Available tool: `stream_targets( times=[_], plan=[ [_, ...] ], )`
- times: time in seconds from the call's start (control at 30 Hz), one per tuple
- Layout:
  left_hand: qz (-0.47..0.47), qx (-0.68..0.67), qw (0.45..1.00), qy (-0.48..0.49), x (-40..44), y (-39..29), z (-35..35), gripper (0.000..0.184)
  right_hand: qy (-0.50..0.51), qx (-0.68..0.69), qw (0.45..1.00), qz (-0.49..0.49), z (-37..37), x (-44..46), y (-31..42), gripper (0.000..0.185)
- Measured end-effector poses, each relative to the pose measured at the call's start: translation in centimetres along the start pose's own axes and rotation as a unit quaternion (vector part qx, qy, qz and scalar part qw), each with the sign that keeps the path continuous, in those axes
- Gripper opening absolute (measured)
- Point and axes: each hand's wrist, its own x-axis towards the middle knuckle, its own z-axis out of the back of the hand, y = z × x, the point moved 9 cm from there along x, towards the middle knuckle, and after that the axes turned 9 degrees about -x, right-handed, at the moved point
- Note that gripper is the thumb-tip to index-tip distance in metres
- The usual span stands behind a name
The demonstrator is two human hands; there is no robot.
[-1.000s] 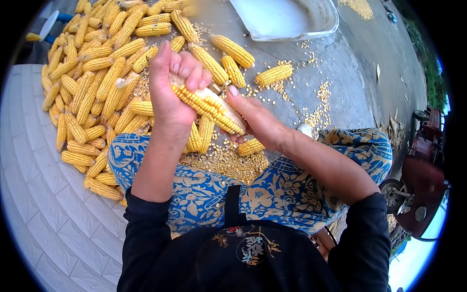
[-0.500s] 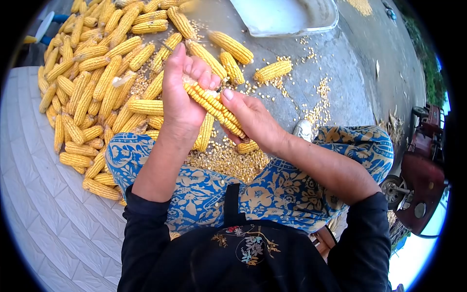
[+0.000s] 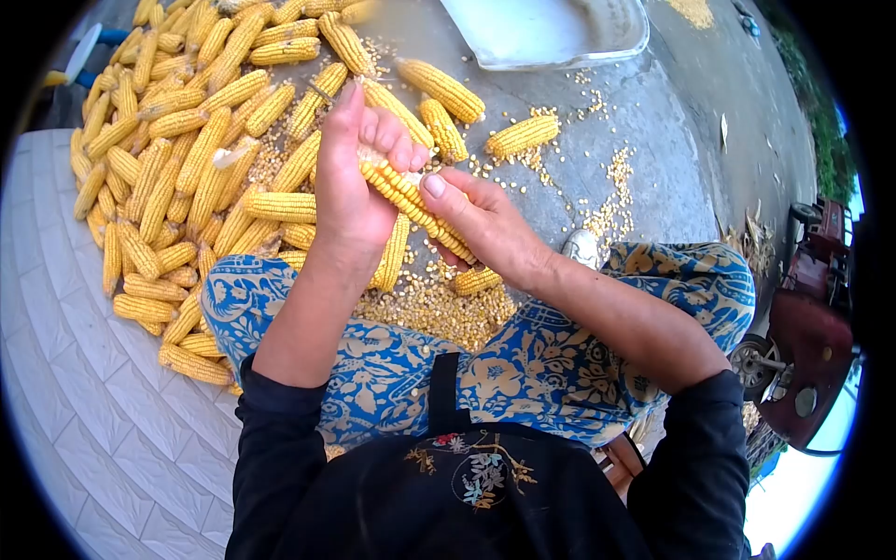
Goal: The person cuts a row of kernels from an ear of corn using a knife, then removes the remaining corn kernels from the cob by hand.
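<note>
Both hands are closed round one corn cob [image 3: 411, 200], which slants down to the right above my lap. My left hand [image 3: 359, 177] wraps its upper end, fingers curled over the top. At the lower end my right hand [image 3: 481, 224] grips it, thumb lying along the kernels. Yellow kernel rows face up between the hands, and a pale stripped part shows near the left fingertips. A thin dark tool sticks out above the left thumb; its other end is hidden. Loose kernels [image 3: 434, 313] lie on the ground below the hands.
A large heap of corn cobs [image 3: 173, 187] lies to the left. Single cobs [image 3: 523, 136] are beyond the hands, near a metal tray [image 3: 560, 65]. A shoe [image 3: 581, 249] shows beside the right knee. A red vehicle [image 3: 807, 364] stands at the far right.
Both hands have moved slightly with the cob, the left one to the right. The cob has turned, so more kernels and less of its stripped side show.
</note>
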Motion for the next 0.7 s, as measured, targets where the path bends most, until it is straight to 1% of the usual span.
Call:
stream_targets(
  times=[0.07,0.1,0.17,0.23,0.27,0.3,0.33,0.37,0.43,0.47,0.6,0.67,0.7],
  plan=[
    [0.001,-0.007,1.000,0.012,0.2,0.1,0.0,0.039,0.000,0.078,0.996,-0.037,0.0,-0.2,-0.4,0.047],
    [0.001,-0.010,1.000,0.016,0.2,0.1,0.0,0.039,-0.001,0.078,0.996,-0.037,0.1,-0.1,-0.8,0.047],
    [0.003,-0.012,1.000,0.021,0.2,0.3,-0.2,0.039,0.023,0.188,0.981,-0.031,-0.2,0.2,-1.6,0.040],
    [-0.001,-0.020,0.999,0.048,0.0,0.0,-1.0,0.040,0.012,0.198,0.979,-0.049,-0.2,0.2,-1.9,0.038],
    [0.003,-0.039,0.999,0.027,0.1,-0.1,-0.6,0.040,0.031,0.209,0.976,-0.049,-0.5,0.2,-1.6,0.039],
    [-0.001,-0.039,0.999,0.027,0.2,-0.4,-0.4,0.040,0.050,0.218,0.974,-0.047,-0.8,0.2,-1.1,0.039],
    [-0.008,-0.040,0.999,0.008,0.4,-0.8,0.3,0.039,0.047,0.183,0.979,-0.074,-0.7,-0.2,-1.0,0.045],
    [-0.014,-0.041,0.999,-0.012,0.5,-1.0,0.9,0.039,0.047,0.181,0.980,-0.074,-0.8,-0.4,-0.7,0.045],
    [-0.015,-0.050,0.999,-0.008,0.5,-1.0,1.1,0.038,0.029,0.036,0.999,-0.015,-0.6,-0.6,0.5,0.046],
    [-0.014,-0.057,0.998,-0.018,0.6,-0.9,1.3,0.038,0.026,0.010,1.000,0.012,-0.5,-0.5,0.6,0.046],
    [-0.007,-0.065,0.997,-0.038,0.5,-0.5,1.9,0.039,0.035,0.014,0.999,0.012,-0.2,-0.3,0.1,0.043],
    [-0.010,-0.056,0.998,-0.018,0.1,-0.5,0.9,0.039,0.075,0.199,0.975,-0.060,-1.0,-0.1,-1.5,0.041],
    [-0.014,-0.048,0.999,0.002,0.1,-0.7,0.1,0.039,0.074,0.196,0.976,-0.055,-0.9,0.0,-1.4,0.041]
  ],
)
